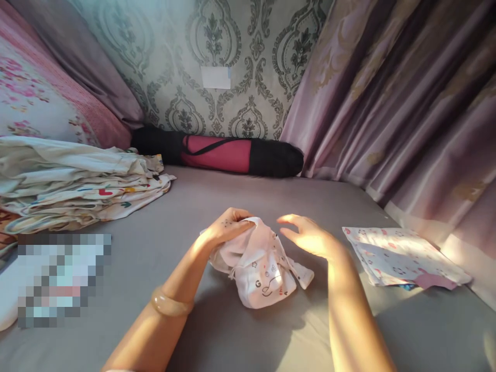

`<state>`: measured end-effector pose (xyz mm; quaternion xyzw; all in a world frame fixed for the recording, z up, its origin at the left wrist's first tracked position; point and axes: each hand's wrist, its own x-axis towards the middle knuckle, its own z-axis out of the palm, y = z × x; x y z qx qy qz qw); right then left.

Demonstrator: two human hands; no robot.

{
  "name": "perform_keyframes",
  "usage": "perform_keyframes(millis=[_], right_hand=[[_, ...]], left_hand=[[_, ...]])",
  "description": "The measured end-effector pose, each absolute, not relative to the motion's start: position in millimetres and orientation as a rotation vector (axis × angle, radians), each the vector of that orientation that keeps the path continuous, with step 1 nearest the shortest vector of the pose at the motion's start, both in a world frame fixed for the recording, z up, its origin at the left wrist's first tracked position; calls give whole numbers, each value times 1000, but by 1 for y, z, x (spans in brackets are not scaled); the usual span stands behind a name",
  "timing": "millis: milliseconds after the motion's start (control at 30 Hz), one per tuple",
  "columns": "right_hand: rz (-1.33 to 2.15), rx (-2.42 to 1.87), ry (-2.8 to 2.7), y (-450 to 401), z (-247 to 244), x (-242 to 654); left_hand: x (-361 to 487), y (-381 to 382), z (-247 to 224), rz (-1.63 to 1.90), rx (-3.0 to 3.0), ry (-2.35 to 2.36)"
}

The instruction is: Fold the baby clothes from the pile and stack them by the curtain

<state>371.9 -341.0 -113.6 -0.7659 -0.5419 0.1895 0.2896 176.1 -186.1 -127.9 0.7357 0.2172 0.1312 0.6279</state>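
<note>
A small white cloth garment [265, 274] printed with letters, stars and doodles hangs bunched in front of me, just over the grey sheet. My left hand [228, 226] pinches its upper edge between thumb and fingers. Part of the fabric bulges out behind that wrist, and a narrow piece sticks out to the right. To the right of the cloth, my right hand [304, 233] is apart from it, thumb and fingers spread with nothing between them. The garment's exact kind cannot be made out while it is crumpled.
Folded printed cloths [403, 258] lie at the right. On the left a pile of cream clothes [77, 181] sits above a pixelated white item [64, 279]. A black and red roll bag [217, 154] rests against the wall, between curtains [387, 103]. The grey sheet [163, 258] spreads beneath.
</note>
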Motion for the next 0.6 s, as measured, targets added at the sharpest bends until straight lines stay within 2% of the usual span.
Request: perform_keyframes(millis=[133,233,467,600], right_hand=[[657,-1629,-1461,-320,-119,345],[815,-1640,-1423,-311,-125,333],[511,-1804,-1533,-315,-116,328],[493,-1799,-1571,-316,-114,328]], left_hand=[[174,-184,-128,329,1726,453],[174,-179,-130,374,1728,479],[177,-176,-138,326,1738,444],[177,-178,-137,312,1759,423]])
